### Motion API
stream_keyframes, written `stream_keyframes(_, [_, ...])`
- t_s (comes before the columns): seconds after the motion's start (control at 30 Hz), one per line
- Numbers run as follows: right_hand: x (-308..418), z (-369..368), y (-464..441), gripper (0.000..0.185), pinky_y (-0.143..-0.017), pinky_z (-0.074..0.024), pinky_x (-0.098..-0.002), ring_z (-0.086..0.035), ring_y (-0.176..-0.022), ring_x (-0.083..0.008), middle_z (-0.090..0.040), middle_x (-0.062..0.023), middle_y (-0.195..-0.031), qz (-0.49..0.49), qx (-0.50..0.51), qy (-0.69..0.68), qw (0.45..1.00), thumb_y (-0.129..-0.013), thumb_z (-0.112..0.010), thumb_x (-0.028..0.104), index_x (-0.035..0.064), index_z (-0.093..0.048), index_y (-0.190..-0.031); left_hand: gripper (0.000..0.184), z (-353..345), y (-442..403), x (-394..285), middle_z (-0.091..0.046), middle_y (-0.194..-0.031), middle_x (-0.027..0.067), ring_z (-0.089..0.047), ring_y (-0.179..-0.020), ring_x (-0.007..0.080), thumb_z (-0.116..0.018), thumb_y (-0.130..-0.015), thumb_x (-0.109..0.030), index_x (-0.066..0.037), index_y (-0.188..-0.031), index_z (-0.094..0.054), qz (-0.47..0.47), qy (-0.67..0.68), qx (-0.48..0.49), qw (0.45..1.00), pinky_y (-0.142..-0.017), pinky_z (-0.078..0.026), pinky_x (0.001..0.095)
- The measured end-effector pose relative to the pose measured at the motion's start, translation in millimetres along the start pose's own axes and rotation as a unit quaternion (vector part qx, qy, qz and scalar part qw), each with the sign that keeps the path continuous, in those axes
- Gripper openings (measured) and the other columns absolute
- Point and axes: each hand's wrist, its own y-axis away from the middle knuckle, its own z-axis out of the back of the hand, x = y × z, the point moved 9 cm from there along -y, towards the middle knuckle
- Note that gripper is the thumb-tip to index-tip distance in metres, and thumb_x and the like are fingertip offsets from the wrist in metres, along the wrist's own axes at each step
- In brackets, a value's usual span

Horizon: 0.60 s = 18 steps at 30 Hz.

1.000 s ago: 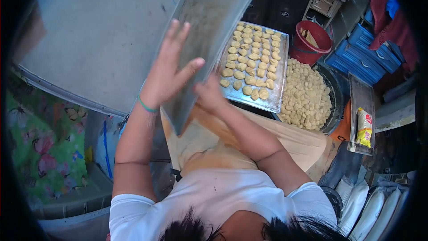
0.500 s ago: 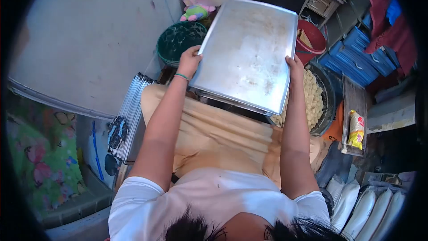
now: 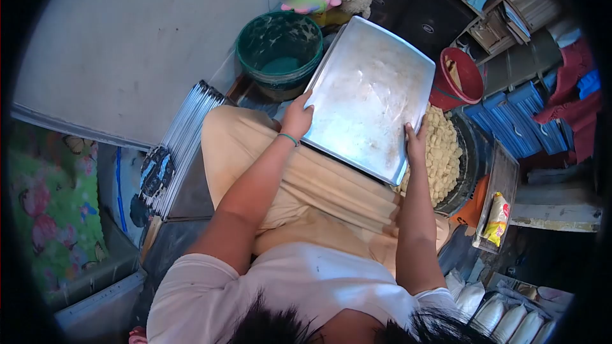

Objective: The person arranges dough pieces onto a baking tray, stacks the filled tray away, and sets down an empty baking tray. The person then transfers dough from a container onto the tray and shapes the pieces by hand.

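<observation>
A flat metal baking tray (image 3: 376, 95) with a low rim lies tilted in front of my knees, its surface shiny with brownish stains. At its left edge my left hand (image 3: 298, 114), with a green band at the wrist, is closed on the rim. My right hand (image 3: 415, 143) grips the opposite edge, thumb on top. Underneath, another tray edge shows, though how many are stacked I cannot tell. Close by my right hand, a large dark basin (image 3: 468, 153) holds many pale dough pieces (image 3: 441, 153), partly hidden by the tray and my forearm.
A green bucket (image 3: 280, 79) stands left of the tray, a red bucket (image 3: 468, 76) behind the basin. Several metal trays (image 3: 185, 146) lean upright beside my left knee. A yellow packet (image 3: 497, 218) lies on a board at right. Filled plastic bags (image 3: 491, 315) stand at lower right.
The tray has come lower and nearer my lap, turning slightly clockwise, with both hands still on its edges. The head view has shifted too, showing more of the green bucket.
</observation>
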Motion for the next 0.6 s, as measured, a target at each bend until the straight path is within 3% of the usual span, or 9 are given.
stream_keyframes(0.03, [-2.3,1.4,-1.2,0.080,-0.114,-0.0274,-0.0355,-0.033,-0.139,-0.0299,-0.027,-0.0245,-0.154,0.006,0.005,0.013,1.000,-0.092,-0.064,0.018,-0.0036,-0.015,-0.152,0.048,1.0,2.5,-3.5,-0.058,-0.131,0.0222,-0.056,-0.122,0.0336,-0.061,-0.086,-0.004,-0.002,-0.134,-0.055,0.005,0.002,0.006,1.000,-0.102,-0.042,0.0357])
stream_keyframes(0.1, [17.0,12.6,-20.0,0.080,-0.118,-0.0159,-0.0397,-0.020,-0.146,-0.0351,-0.021,-0.0275,-0.156,0.093,-0.032,0.261,0.960,-0.095,-0.061,0.027,-0.0025,-0.014,-0.152,0.048,-1.7,-0.7,3.8,-0.059,-0.129,0.0233,-0.057,-0.120,0.0357,-0.061,-0.086,-0.004,-0.003,-0.134,-0.055,0.003,0.008,0.006,1.000,-0.101,-0.043,0.0366])
stream_keyframes(0.17, [108.6,18.5,-33.1,0.080,-0.119,-0.0135,-0.0432,-0.013,-0.148,-0.0379,-0.016,-0.0273,-0.158,0.172,-0.114,0.353,0.913,-0.097,-0.057,0.038,0.0001,-0.015,-0.153,0.048,-2.9,-1.3,2.9,-0.059,-0.129,0.0236,-0.057,-0.119,0.0363,-0.062,-0.086,-0.004,-0.003,-0.133,-0.055,0.001,0.017,0.007,1.000,-0.101,-0.043,0.0370])
stream_keyframes(0.3, [328.9,3.7,21.8,0.070,-0.119,-0.0137,-0.0425,-0.020,-0.147,-0.0317,-0.022,-0.0214,-0.158,0.393,-0.264,0.158,0.867,-0.097,-0.058,0.031,0.0038,-0.025,-0.152,0.041,-2.8,-7.8,11.0,-0.065,-0.121,0.0211,-0.063,-0.112,0.0291,-0.062,-0.087,-0.005,-0.001,-0.128,-0.059,-0.019,0.078,-0.004,0.997,-0.095,-0.047,0.0336])
stream_keyframes(0.4, [318.9,-33.1,-11.3,0.066,-0.118,-0.0180,-0.0436,-0.025,-0.145,-0.0330,-0.028,-0.0223,-0.155,0.392,-0.303,0.229,0.838,-0.097,-0.058,0.026,0.0020,-0.029,-0.150,0.031,6.1,-25.1,17.7,-0.069,-0.110,0.0169,-0.065,-0.099,0.0221,-0.061,-0.088,-0.006,0.000,-0.119,-0.064,0.054,0.106,0.045,0.992,-0.089,-0.049,0.0310])
stream_keyframes(0.43, [252.1,-62.7,-47.3,0.066,-0.118,-0.0175,-0.0453,-0.024,-0.145,-0.0330,-0.027,-0.0220,-0.155,0.284,-0.231,0.359,0.858,-0.096,-0.054,0.033,0.0026,-0.031,-0.150,0.028,15.1,-35.3,26.6,-0.070,-0.107,0.0155,-0.065,-0.096,0.0208,-0.061,-0.088,-0.006,0.001,-0.116,-0.065,0.059,0.106,0.002,0.993,-0.087,-0.049,0.0306])
stream_keyframes(0.5, [104.1,-127.7,-100.5,0.068,-0.118,-0.0165,-0.0487,-0.023,-0.146,-0.0329,-0.026,-0.0213,-0.156,0.115,-0.007,0.628,0.770,-0.096,-0.047,0.046,0.0038,-0.034,-0.148,0.023,30.4,-50.7,51.6,-0.070,-0.101,0.0129,-0.064,-0.089,0.0182,-0.061,-0.089,-0.006,0.001,-0.110,-0.067,0.077,0.102,-0.078,0.989,-0.083,-0.050,0.0299])
stream_keyframes(0.53, [72.6,-154.5,-87.8,0.073,-0.118,-0.0126,-0.0509,-0.022,-0.147,-0.0312,-0.025,-0.0193,-0.157,0.120,0.012,0.603,0.789,-0.095,-0.043,0.053,0.0047,-0.032,-0.149,0.024,25.3,-60.8,83.3,-0.070,-0.102,0.0187,-0.067,-0.096,0.0296,-0.063,-0.085,-0.009,0.001,-0.107,-0.068,0.104,0.114,-0.090,0.984,-0.087,-0.051,0.0359])
stream_keyframes(0.6, [55.9,-181.9,-83.0,0.080,-0.119,-0.0079,-0.0529,-0.020,-0.148,-0.0296,-0.024,-0.0172,-0.158,0.131,0.036,0.574,0.808,-0.095,-0.039,0.061,0.0059,-0.030,-0.151,0.022,-6.4,-66.2,155.0,-0.071,-0.098,0.0119,-0.066,-0.090,0.0231,-0.065,-0.085,-0.010,-0.001,-0.104,-0.070,0.222,0.186,-0.027,0.957,-0.080,-0.052,0.0334])
